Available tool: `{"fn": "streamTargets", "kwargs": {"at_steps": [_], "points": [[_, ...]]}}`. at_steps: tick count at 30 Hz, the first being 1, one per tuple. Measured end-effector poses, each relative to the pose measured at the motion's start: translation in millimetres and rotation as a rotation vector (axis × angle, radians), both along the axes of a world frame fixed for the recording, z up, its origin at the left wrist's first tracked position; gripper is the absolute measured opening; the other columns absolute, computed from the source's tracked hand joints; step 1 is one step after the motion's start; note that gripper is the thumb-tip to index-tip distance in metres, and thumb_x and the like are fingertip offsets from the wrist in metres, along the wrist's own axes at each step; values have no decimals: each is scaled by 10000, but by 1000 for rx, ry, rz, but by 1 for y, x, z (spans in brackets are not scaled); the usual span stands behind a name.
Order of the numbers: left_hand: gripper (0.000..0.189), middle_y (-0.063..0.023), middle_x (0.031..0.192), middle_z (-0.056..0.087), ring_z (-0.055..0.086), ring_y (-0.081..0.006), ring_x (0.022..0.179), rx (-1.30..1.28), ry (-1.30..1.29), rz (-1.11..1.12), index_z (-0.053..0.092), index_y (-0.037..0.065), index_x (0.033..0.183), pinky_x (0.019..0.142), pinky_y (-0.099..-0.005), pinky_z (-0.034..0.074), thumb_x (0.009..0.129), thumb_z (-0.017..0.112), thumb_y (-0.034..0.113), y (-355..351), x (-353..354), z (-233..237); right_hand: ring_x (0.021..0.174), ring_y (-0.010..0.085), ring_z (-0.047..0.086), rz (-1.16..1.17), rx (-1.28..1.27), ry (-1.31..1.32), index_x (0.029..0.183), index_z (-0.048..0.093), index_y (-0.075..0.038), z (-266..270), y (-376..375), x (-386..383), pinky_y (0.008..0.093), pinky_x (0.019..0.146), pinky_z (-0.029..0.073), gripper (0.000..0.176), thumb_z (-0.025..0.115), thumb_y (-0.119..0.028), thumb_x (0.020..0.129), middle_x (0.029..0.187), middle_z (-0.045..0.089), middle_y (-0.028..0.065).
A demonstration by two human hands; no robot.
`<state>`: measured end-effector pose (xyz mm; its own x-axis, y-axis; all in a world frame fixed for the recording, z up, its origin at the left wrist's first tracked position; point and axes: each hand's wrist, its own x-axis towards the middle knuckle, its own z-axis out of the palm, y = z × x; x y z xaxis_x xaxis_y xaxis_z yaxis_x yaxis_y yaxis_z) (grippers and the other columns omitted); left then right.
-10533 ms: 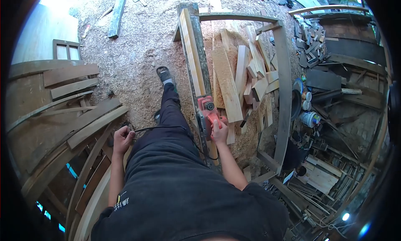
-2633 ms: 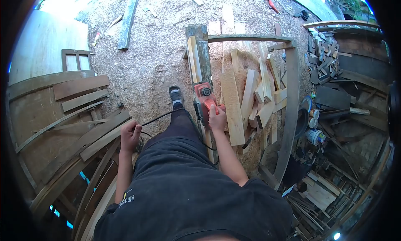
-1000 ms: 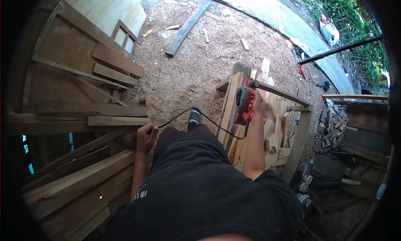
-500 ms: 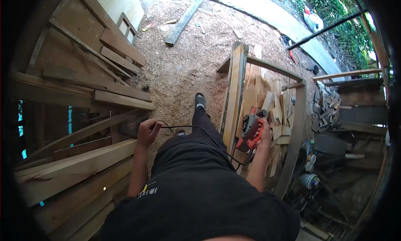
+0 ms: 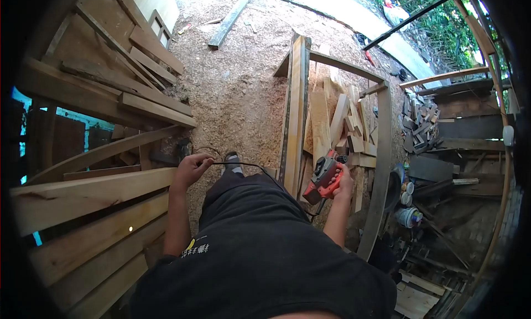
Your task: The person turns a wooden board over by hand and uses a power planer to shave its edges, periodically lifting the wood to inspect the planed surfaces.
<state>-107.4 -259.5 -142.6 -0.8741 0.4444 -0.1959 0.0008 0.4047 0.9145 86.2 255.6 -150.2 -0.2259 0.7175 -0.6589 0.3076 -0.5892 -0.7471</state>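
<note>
My right hand (image 5: pixel 343 182) is wrapped round the handle of a red and grey electric hand planer (image 5: pixel 324 175), which is held in the air beside the long wooden beam of a frame. From the rear of the planer a black power cord (image 5: pixel 251 164) loops across the front of my body. My left hand (image 5: pixel 193 168) pinches that cord on the left, close to the ends of some stacked planks (image 5: pixel 94 196).
A wooden frame (image 5: pixel 381 153) surrounds several loose offcuts (image 5: pixel 338 117) on my right. Boards lean at the left, one thick plank (image 5: pixel 157 110) jutting out. Wood shavings (image 5: pixel 238 92) cover the ground, where a grey beam (image 5: pixel 229 21) lies. Paint cans (image 5: pixel 408 216) stand at right.
My view has shifted forward and slightly right, and my feet have moved in a step. Both hands keep their hold on the planer and the cord.
</note>
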Motion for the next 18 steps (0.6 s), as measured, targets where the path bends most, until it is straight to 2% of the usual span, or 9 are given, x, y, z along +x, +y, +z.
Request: {"fn": "streamTargets", "kwargs": {"at_steps": [1,3,4,6,7,9,13,16,18], "points": [[459,-102,717,611,574,-190,664,-2,-1,-3,685,-8,910,636,-350,484,1007,697,441,-2,13,0,488,138,524,-3,-2,-1,887,635,-78,-3,-1,14,319,428,438,324,729,-378,969,676,540,-9],[325,-48,723,599,575,-137,681,-147,-65,-97,721,-5,982,641,-320,490,1001,728,319,-11,39,1,498,138,529,14,-37,3,904,644,-82,-7,-5,40,317,437,443,305,731,-368,967,680,540,-8],[325,-48,723,599,575,-137,681,-152,-74,-103,721,-5,982,641,-320,490,1001,728,319,-16,55,-3,498,138,529,9,-41,-6,904,644,-82,-7,-8,56,317,437,443,305,731,-368,967,680,540,-8],[318,-72,788,645,598,-166,726,-225,102,-179,732,0,992,682,-337,505,980,753,318,-20,84,-3,505,137,533,1,-47,1,916,649,-88,-9,-17,87,318,439,443,296,744,-365,957,682,539,-8],[318,-72,788,645,598,-166,726,-231,99,-187,732,0,992,682,-337,505,980,753,318,-19,98,3,514,133,539,4,-52,9,926,649,-88,-11,-20,103,315,444,446,308,754,-378,946,690,546,-11],[314,-90,842,658,613,-187,768,-426,-132,-192,728,-2,974,696,-367,508,978,753,310,-20,131,16,520,123,529,10,-84,-7,891,621,-115,-11,-25,136,310,458,442,296,761,-372,924,684,537,-16],[287,-120,826,663,645,-249,802,-300,-188,-182,708,8,900,723,-386,512,981,725,283,-34,188,4,519,112,518,-17,-149,-41,832,582,-153,-19,-38,197,306,466,438,270,753,-348,907,657,528,-26],[197,-119,856,643,627,-245,812,-292,-36,-199,708,6,948,728,-380,504,978,719,201,-53,220,-18,527,124,508,-36,-216,-55,849,577,-156,-35,-39,232,315,472,439,264,717,-363,934,672,510,-40],[130,-115,861,616,600,-245,777,-245,117,-68,715,14,1025,722,-364,493,975,707,134,-58,236,-19,527,123,506,-59,-241,-44,838,571,-164,-46,-37,252,315,476,440,249,716,-347,925,668,509,-44]]}}
